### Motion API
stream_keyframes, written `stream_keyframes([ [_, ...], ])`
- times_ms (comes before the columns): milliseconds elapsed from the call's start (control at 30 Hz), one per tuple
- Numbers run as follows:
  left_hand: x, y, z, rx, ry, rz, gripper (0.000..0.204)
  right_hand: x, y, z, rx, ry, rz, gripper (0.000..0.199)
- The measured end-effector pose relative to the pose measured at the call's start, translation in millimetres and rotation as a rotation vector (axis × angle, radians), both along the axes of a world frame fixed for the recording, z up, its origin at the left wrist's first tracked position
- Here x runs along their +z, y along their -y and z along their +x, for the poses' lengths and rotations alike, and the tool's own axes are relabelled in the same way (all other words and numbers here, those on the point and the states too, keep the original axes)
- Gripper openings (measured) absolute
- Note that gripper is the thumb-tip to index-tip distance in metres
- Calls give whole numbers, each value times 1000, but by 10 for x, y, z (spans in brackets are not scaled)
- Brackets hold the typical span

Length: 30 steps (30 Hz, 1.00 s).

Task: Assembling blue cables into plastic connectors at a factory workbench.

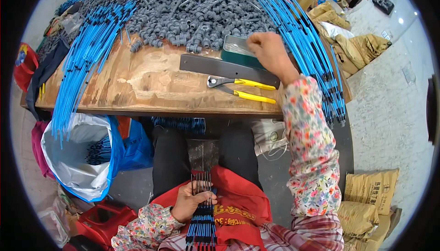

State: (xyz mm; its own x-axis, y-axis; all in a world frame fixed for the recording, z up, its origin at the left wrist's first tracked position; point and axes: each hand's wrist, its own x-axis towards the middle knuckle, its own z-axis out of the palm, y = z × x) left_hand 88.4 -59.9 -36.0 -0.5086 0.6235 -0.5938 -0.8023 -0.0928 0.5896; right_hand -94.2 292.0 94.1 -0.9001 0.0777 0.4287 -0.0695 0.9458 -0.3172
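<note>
My left hand (187,204) is closed around a fanned row of thin blue-and-black tubes (200,229) above my lap, with thin dark tips standing up past the fingers. Over the right side of a small green box (240,59) on the table is my right hand (270,53), its fingers curled into a pinch. Whatever the pinch holds, if anything, is too small to make out. Thin, pale, shiny pieces seem to lie inside the box. Just nearer lies a flat grey metal bar (206,66), and in front of it end-cutting pliers (250,96) with yellow handles.
A large heap of grey plastic fittings (183,10) covers the back of the table. Bundles of blue tubes lie at left (87,63) and right (305,44). A blue-white bag (68,159) stands below the table's left edge. Brown sacks (371,191) are at right.
</note>
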Motion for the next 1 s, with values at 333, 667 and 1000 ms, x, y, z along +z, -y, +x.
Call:
stream_keyframes([
  [333,-20,65,-48,3,10,12,23,-149,-149,-229,-120,219,258,15],
  [667,-34,101,58,26,0,17,21,-174,-167,2,28,-104,45,10],
  [1000,-23,22,-24,24,41,25,21,-288,1138,1287,352,71,-587,5],
])
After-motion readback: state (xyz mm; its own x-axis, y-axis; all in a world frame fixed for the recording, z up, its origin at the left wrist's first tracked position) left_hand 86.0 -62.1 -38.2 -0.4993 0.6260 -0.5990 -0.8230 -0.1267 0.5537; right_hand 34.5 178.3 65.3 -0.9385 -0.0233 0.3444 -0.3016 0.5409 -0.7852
